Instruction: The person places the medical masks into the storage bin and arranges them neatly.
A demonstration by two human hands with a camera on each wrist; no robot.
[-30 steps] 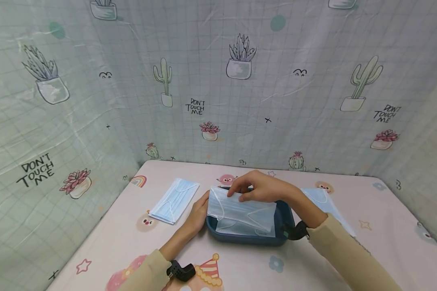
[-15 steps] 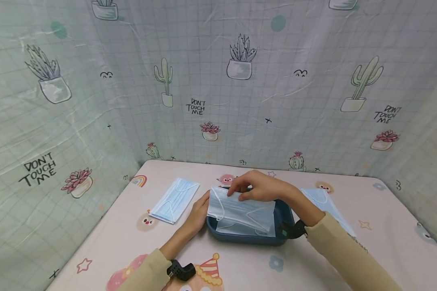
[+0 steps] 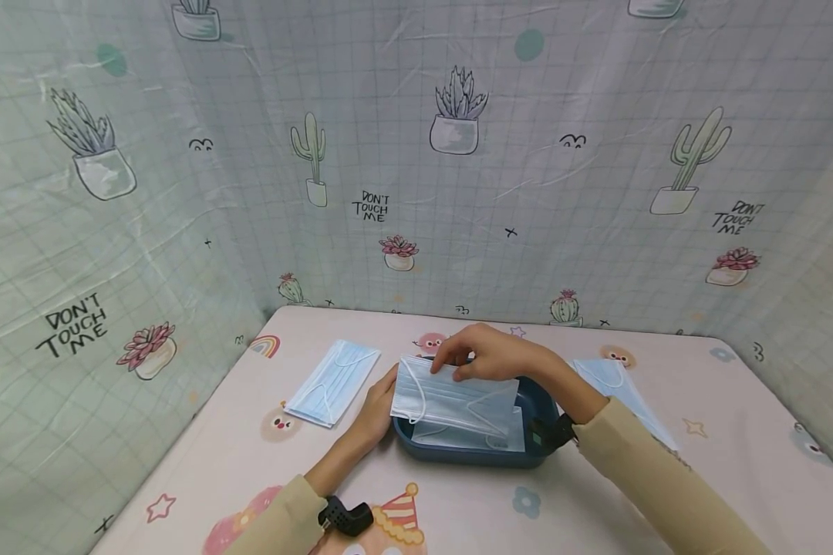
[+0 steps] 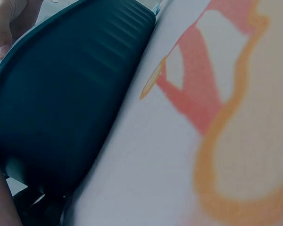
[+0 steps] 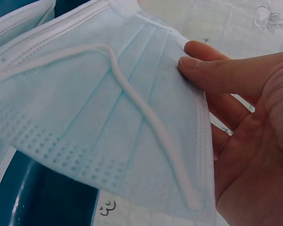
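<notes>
A pale blue pleated face mask with white ear loops hangs tilted over a dark blue container. My right hand pinches its upper edge; the right wrist view shows the thumb on the near face of the mask and fingers behind. Underneath, another face mask lies in the container. At the container's left wall is my left hand, touching it; its fingertips are hidden beside the raised mask's left edge. In the left wrist view the container's wall fills the left half.
On the pink patterned tabletop, one face mask lies left of the container. At the right, partly behind the right forearm, lies a further face mask. A patterned curtain closes off the back and sides.
My right hand has shifted slightly left with the pinched mask, baring more of the mask beneath at its right end. The left hand and the container look unmoved.
</notes>
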